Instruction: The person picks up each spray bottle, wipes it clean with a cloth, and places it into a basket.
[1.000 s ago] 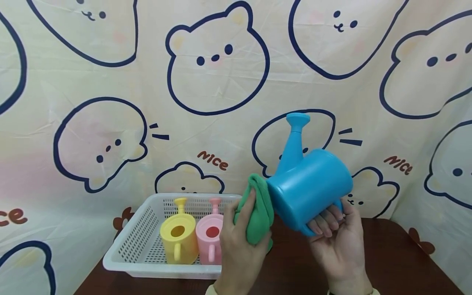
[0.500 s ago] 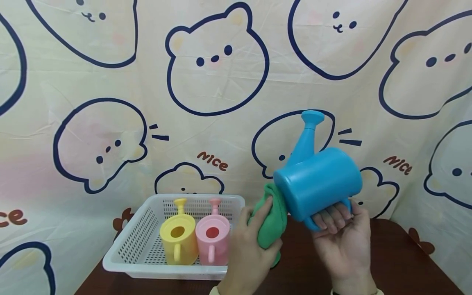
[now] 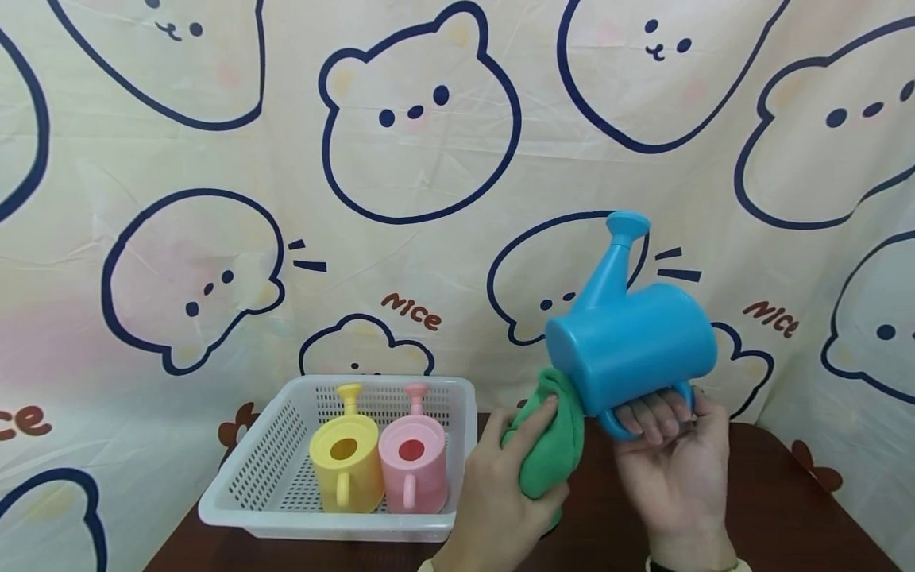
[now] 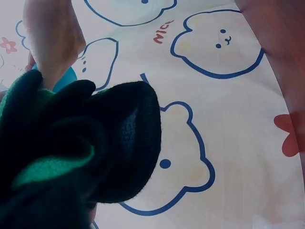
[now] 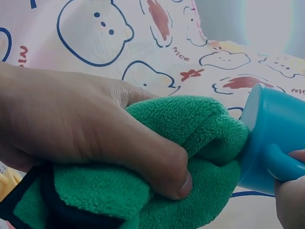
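Observation:
A blue watering can (image 3: pixel 636 345) is held up over the table, tilted on its side with its spout pointing upward. My right hand (image 3: pixel 675 477) grips its handle from below, fingers curled through the loop. In my left hand (image 3: pixel 500 492) is a bunched green cloth (image 3: pixel 561 445), pinched between thumb and fingers. The cloth meets the lower edge of the can's base, and in the right wrist view the towel (image 5: pixel 205 129) presses up against the can's bottom (image 5: pixel 252 119). Dark folds of the cloth (image 4: pixel 124 138) fill much of the left wrist view.
A white perforated basket (image 3: pixel 264 520) stands at the left on the dark brown table (image 3: pixel 600 524). Inside it sit a yellow watering can (image 3: pixel 360 488) and a pink watering can (image 3: pixel 427 486) side by side. A curtain (image 3: pixel 608 175) with bear drawings hangs behind.
Both hands have moved to the right, carrying the blue watering can and the green cloth. The can has tipped a little more level, and the pink can is now fully uncovered.

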Available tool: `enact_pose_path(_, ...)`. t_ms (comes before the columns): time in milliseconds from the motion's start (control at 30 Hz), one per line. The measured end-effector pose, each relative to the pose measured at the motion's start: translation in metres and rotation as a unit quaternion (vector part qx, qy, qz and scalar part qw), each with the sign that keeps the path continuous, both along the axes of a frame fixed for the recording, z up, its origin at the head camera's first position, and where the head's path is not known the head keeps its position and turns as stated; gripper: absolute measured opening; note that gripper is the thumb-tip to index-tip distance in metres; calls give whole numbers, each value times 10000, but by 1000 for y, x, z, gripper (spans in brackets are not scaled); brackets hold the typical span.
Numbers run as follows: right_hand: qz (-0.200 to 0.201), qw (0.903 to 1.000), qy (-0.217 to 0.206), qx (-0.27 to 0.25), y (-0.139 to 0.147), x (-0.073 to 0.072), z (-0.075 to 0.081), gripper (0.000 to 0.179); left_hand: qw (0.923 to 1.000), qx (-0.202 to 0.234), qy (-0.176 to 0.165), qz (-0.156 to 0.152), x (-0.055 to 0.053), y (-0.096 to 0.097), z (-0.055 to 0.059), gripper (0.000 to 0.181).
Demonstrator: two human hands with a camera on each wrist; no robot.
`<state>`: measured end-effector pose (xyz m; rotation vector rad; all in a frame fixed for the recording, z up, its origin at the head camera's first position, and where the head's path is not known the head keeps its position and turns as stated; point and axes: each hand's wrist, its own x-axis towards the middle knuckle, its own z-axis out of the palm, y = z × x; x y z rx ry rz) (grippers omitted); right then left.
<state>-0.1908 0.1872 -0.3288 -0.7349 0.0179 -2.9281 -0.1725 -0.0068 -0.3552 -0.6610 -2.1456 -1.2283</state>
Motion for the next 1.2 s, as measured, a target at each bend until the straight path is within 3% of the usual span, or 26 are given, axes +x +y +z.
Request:
enact_pose_path(233, -4, 10000, 65, -25, 1, -1, 0, 38, 9999, 7, 116, -96, 0, 0, 0, 86)
enact_pose_path(567, -152, 9999, -35, 20, 1, -1, 0, 36, 9978, 94, 568, -332, 0, 0, -2, 88)
enact_pose_path(767, -177, 9998, -32, 118, 1, 1, 2, 35, 9984, 192, 499, -167, 0, 0, -2, 88)
enact_pose_path(1000, 360, 9980, 521, -24, 0, 3, 2, 36, 9982, 417, 403, 174, -3, -2, -1, 89)
enact_pose_path(1067, 453, 9969, 647, -13, 1, 2, 2, 36, 9976, 631, 272, 75, -4, -3, 0, 88)
enact_pose_path(1200, 753, 9926, 950, 23, 5, -2, -1, 36, 9909, 1261, -98, -452, -5, -7, 3, 84)
